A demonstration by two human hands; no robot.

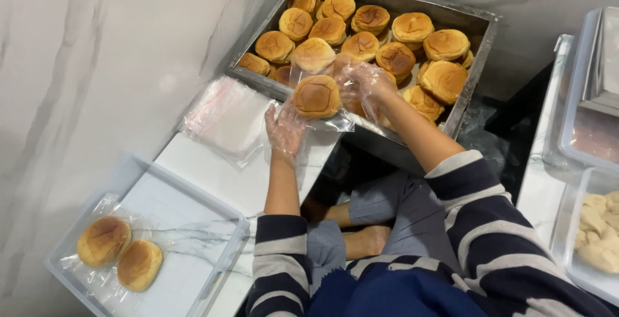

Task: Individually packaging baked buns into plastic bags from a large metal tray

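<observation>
The left hand (285, 128), in a thin clear glove, has its fingers spread under a clear bag (322, 118), propping it open from below just beside the near rim of the metal tray (480, 53). One browned bun (316, 96) sits in the mouth of that bag, resting above the left fingers. The right hand (366, 85), gloved too, is curled at the bun's far edge and reaches in over the tray; whether its fingers pinch the bun, the bag's lip or both I cannot tell, as the glove and plastic blur together there. By the look of it, this bun is about halfway into its bag and not yet settled or sealed. Left of the hands, a stack of flat empty bags (225, 117) lies on the white counter, so plenty of packing stock remains. Farther out, at the lower left, a clear bin (222, 252) holds just two bagged buns (119, 252), lying side by side and touching. The tray is crowded with loose buns in several rows, some overlapping. Judging by that, the work is at an early stage: two packed, one in hand, and most of the tray left. At the right edge stand clear tubs (580, 162), one holding pale dough pieces.
</observation>
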